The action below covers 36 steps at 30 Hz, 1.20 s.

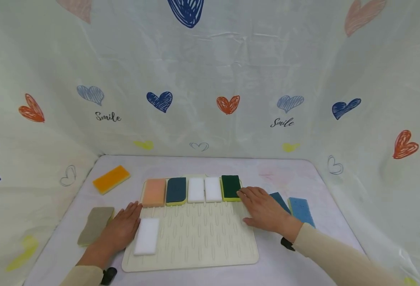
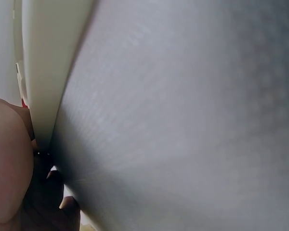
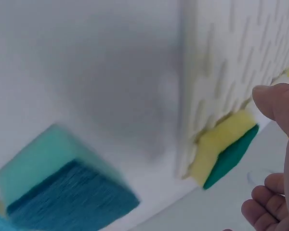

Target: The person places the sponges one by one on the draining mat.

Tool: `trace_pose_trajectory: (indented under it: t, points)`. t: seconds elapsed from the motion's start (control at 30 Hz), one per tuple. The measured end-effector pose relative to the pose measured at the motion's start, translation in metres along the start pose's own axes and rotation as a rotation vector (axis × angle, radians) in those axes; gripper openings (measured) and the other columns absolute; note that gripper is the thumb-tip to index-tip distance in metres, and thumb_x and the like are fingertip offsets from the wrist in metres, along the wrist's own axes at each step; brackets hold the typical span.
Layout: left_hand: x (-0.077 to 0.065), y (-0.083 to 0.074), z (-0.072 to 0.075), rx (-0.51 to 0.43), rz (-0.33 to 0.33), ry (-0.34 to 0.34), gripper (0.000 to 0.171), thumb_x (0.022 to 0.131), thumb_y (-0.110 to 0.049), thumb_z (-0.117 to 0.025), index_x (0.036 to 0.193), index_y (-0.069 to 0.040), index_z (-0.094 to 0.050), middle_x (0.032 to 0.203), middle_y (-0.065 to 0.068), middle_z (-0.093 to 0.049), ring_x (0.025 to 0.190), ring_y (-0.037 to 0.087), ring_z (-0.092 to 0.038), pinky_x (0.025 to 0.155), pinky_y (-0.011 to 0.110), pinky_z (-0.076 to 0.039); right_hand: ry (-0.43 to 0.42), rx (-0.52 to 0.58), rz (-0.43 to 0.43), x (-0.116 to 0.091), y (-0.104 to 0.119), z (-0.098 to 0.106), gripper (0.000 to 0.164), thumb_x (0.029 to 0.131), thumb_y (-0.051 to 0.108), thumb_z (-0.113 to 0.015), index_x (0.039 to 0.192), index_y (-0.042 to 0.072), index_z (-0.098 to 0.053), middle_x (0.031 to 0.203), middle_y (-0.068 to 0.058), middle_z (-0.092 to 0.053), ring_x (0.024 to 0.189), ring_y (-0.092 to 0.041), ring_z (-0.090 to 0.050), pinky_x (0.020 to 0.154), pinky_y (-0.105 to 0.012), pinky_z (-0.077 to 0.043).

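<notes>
One green sponge point(image 1: 230, 186) at far-right corner of mat point(image 1: 202, 238), probably light, squashy, pinch its sides; right hand point(image 1: 265, 209) beside it, left hand point(image 1: 123, 225) by mat's left edge, both loose, unclenched

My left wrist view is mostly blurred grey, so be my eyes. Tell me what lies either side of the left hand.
Observer: The left hand lies between a taupe sponge and a white block on the cream mat.
Operator: List what else sits on that mat.
Observer: A row at its back, left to right: peach block, dark blue sponge, two more white blocks, dark green sponge.
Operator: Now place the right hand for me.
Observer: Its fingertips are at the dark green sponge's right edge; I can't tell if they touch.
</notes>
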<state>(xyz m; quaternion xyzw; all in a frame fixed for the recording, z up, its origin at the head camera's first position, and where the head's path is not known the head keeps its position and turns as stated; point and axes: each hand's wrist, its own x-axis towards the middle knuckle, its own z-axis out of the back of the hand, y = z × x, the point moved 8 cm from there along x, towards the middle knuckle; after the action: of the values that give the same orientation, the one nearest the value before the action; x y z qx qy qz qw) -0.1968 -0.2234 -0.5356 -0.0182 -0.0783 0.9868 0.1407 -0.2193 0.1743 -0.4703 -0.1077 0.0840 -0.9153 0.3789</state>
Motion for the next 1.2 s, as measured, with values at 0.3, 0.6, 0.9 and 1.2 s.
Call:
trace_pose_trajectory:
  t: [0.3, 0.6, 0.9, 1.2]
  points:
    - [-0.004, 0.001, 0.004, -0.035, 0.000, -0.018, 0.051, 0.107, -0.016, -0.058, 0.149, 0.012, -0.049, 0.155, 0.033, -0.049, 0.145, 0.051, -0.046, 0.118, 0.066, -0.039, 0.115, -0.067, -0.017, -0.048, -0.072, -0.002, 0.087, 0.078, 0.041, -0.093, 0.144, -0.002, -0.057, 0.143, -0.016, -0.061, 0.132, -0.035, -0.058, 0.112, -0.052, -0.050]
    - [-0.002, -0.001, 0.003, -0.008, -0.007, -0.031, 0.052, 0.106, -0.016, -0.059, 0.149, 0.012, -0.050, 0.154, 0.033, -0.050, 0.145, 0.051, -0.047, 0.118, 0.066, -0.039, 0.184, -0.040, -0.030, -0.074, -0.107, -0.019, 0.103, 0.069, 0.049, -0.098, 0.147, -0.001, -0.054, 0.146, -0.018, -0.060, 0.134, -0.037, -0.058, 0.112, -0.057, -0.050]
    - [0.000, -0.002, 0.004, -0.011, 0.000, -0.012, 0.053, 0.107, -0.018, -0.058, 0.150, 0.011, -0.048, 0.156, 0.032, -0.049, 0.145, 0.051, -0.046, 0.119, 0.065, -0.038, 0.247, 0.021, -0.045, -0.079, -0.109, -0.026, 0.105, 0.070, 0.050, -0.097, 0.149, -0.003, -0.051, 0.146, -0.019, -0.059, 0.134, -0.038, -0.056, 0.114, -0.057, -0.047]
    - [0.000, 0.000, 0.002, -0.012, 0.017, -0.001, 0.054, 0.107, -0.018, -0.057, 0.151, 0.011, -0.047, 0.157, 0.033, -0.047, 0.146, 0.051, -0.044, 0.120, 0.066, -0.037, 0.231, 0.002, -0.105, -0.090, -0.111, -0.035, 0.112, 0.072, 0.059, -0.092, 0.154, -0.002, -0.045, 0.146, -0.019, -0.057, 0.131, -0.039, -0.058, 0.110, -0.057, -0.051]
